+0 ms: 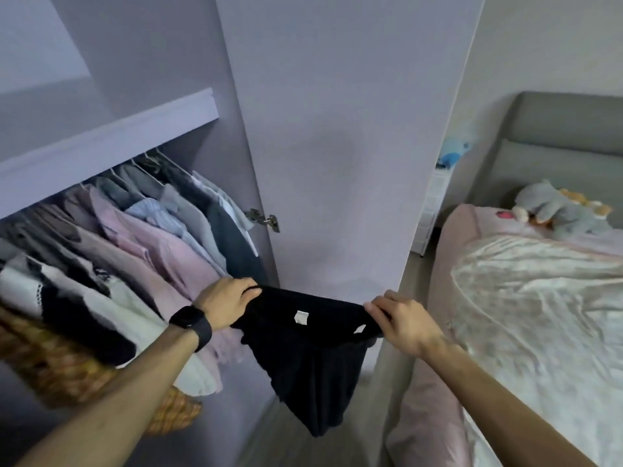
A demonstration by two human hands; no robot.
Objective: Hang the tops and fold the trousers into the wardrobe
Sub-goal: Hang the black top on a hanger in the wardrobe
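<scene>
A black garment (310, 358) with a white label near its top edge hangs in the air in front of the open wardrobe door (337, 146). My left hand (226, 303), with a dark watch on the wrist, grips its top edge on the left. My right hand (401, 321) pinches the top edge on the right. The cloth is stretched between both hands and droops to a point below. Whether it is a top or trousers I cannot tell. Several shirts and tops (151, 237) hang on a rail inside the wardrobe at the left.
A wardrobe shelf (111, 139) runs above the rail. A woven basket (67, 369) sits below the hanging clothes. A bed (539, 315) with a pale cover and soft toys (559, 207) stands at the right. A narrow strip of floor (387, 382) lies between door and bed.
</scene>
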